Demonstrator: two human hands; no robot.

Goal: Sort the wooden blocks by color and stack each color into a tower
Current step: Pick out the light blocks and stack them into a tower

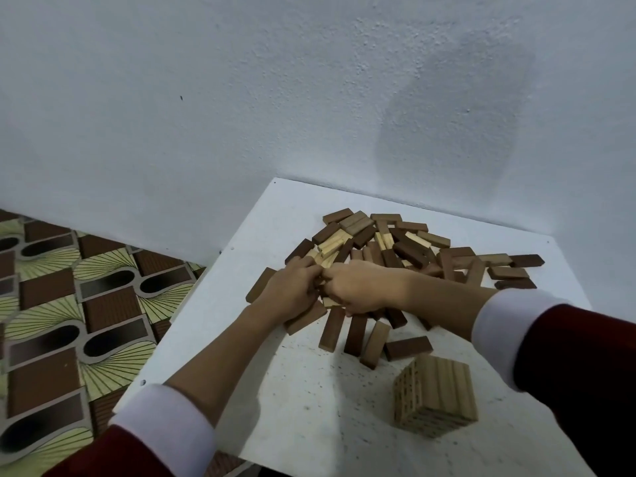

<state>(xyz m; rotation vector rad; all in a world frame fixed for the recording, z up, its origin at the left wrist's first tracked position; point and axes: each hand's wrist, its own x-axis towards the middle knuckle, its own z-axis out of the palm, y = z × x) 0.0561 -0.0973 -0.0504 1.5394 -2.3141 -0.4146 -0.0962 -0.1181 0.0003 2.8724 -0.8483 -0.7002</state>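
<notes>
Patterned brown-and-green tiled floor (pixel 69 304) is showing at far left, w/ a pale textured wall (pixel 241 98) running behind everything. Next comes the white speckled square tabletop (pixel 303 390), pushed into the corner.

Left hand (pixel 292 290) is reaching in from a red sleeve w/ white cuff (pixel 165 425), fingers curling down onto the near-left edge of the heap; a dark brown block is lying just beside its wrist. Right hand (pixel 358 287) is meeting it fingertip to fingertip, also curling into the blocks. Both seem to be pinching sth small between them, but I cannot tell what, or whether either is really gripping (fingers are hiding it).

Loose pile of mixed dark brown, mid-brown & pale wooden rectangular blocks (pixel 395 246) is spreading across the table's far middle & right, some lying near the hands' front.

Near right, a compact stacked tower of pale light-wood blocks (pixel 437 397) is standing apart from the pile, well clear of both hands.
</notes>
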